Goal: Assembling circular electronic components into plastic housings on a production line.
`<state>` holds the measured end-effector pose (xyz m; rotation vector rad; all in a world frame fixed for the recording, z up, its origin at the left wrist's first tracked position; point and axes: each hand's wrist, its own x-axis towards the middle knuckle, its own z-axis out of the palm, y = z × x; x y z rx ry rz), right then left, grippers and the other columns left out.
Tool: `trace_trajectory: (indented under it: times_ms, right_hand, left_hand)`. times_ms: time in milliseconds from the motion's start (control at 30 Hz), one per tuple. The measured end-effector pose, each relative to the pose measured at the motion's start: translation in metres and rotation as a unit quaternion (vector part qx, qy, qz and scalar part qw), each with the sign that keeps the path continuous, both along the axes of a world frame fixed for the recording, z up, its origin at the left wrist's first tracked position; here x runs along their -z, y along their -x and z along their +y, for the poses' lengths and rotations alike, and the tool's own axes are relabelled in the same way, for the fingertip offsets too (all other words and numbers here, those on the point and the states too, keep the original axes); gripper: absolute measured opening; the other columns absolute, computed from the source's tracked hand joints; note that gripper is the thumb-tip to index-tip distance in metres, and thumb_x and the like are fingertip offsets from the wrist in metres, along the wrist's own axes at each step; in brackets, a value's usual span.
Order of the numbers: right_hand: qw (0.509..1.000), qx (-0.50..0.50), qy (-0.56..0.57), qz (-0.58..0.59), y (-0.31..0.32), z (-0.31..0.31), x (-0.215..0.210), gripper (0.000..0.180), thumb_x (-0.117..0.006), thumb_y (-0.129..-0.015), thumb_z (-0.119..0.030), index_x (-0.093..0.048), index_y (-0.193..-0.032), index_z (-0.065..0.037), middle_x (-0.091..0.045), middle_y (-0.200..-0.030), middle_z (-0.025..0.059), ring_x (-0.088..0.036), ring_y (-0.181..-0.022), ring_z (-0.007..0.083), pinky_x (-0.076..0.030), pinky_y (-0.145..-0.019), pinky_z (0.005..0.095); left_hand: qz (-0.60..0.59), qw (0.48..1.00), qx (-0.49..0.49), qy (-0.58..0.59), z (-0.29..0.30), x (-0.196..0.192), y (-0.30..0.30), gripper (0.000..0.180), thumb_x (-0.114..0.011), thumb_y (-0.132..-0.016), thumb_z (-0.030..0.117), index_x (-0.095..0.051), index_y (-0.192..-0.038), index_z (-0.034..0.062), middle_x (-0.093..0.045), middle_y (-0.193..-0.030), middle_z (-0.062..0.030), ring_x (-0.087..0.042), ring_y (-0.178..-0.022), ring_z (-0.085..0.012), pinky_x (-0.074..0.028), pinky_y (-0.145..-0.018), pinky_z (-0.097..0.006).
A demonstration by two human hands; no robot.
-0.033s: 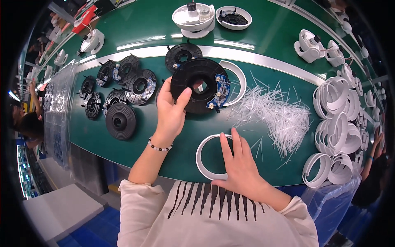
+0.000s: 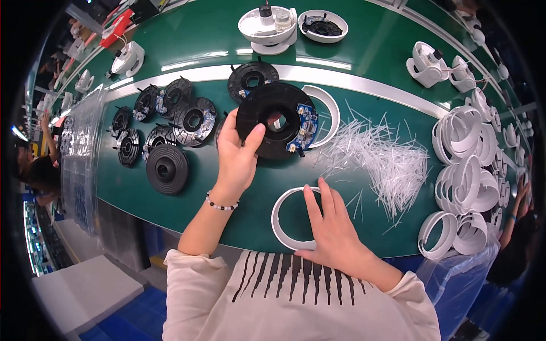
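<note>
My left hand [image 2: 238, 149] grips a black round disc [image 2: 263, 136] by its left edge, with the thumb on its face. The disc has a central hole and a curved blue circuit board [image 2: 307, 126] on its right side. It is raised above the green table. Lower down, a white ring [image 2: 275, 219] lies on the table near its front edge. My right hand [image 2: 333, 230] spans the right side of this ring, with fingertips at its far rim and the thumb at its near rim. That hand covers the ring's right part. Behind the held disc a second white ring [image 2: 333, 116] is partly hidden.
Several black discs with blue boards [image 2: 194, 120] lie at the left, beside a dark ridged disc [image 2: 167, 169]. Thin white strips [image 2: 392, 165] are heaped right of centre. White rings [image 2: 466, 182] are stacked at the right edge. White housings [image 2: 267, 25] stand beyond a pale rail.
</note>
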<state>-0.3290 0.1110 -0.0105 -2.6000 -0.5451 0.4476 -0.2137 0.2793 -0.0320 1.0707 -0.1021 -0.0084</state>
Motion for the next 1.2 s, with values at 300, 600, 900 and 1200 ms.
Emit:
trace_trajectory:
  times_ms: [300,600,900,1200]
  right_hand:
    - [0.830,0.195,-0.509,-0.118,-0.038,-0.037,-0.005,0.122,-0.082,-0.048,-0.024,0.003,-0.132,-0.001,-0.012,-0.136,0.0205,-0.029,-0.122,0.0309,-0.033,-0.096,0.0413]
    - [0.928,0.027,-0.353,-0.114,-0.060,-0.024,-0.002,0.125,-0.082,-0.047,-0.026,0.005,-0.132,0.001,-0.016,-0.136,0.0254,-0.023,-0.125,0.0329,-0.023,-0.100,0.0390]
    - [0.901,0.096,-0.418,-0.067,-0.057,-0.016,0.000,0.121,-0.082,-0.047,-0.025,0.000,-0.133,0.002,-0.022,-0.133,0.0252,-0.030,-0.122,0.0317,-0.026,-0.099,0.0378]
    - [0.948,0.061,-0.270,-0.159,-0.059,-0.008,-0.006,0.114,-0.081,-0.044,-0.026,-0.013,-0.130,0.005,-0.026,-0.130,0.0237,-0.030,-0.119,0.0339,-0.029,-0.096,0.0383]
  left_hand:
    - [-0.032,0.996,0.079,0.005,-0.017,0.009,0.020,0.049,-0.052,-0.078,-0.004,-0.025,-0.120,-0.0008,-0.047,-0.113,-0.0119,-0.046,-0.107,-0.0175,-0.036,-0.092,-0.031]
    - [0.215,0.867,0.349,0.283,-0.018,0.002,0.019,0.075,-0.031,-0.081,0.058,-0.015,-0.135,0.0073,-0.032,-0.132,-0.0134,-0.035,-0.119,-0.0262,-0.029,-0.098,-0.040]
    - [0.187,0.856,0.352,0.327,-0.013,0.014,0.017,0.071,-0.025,-0.084,0.057,-0.026,-0.130,0.0022,-0.041,-0.123,-0.0149,-0.046,-0.108,-0.0252,-0.037,-0.092,-0.037]
    - [0.180,0.849,0.363,0.339,-0.015,0.013,0.014,0.078,-0.019,-0.081,0.065,-0.027,-0.129,0.0037,-0.041,-0.123,-0.0152,-0.045,-0.110,-0.0247,-0.040,-0.091,-0.039]
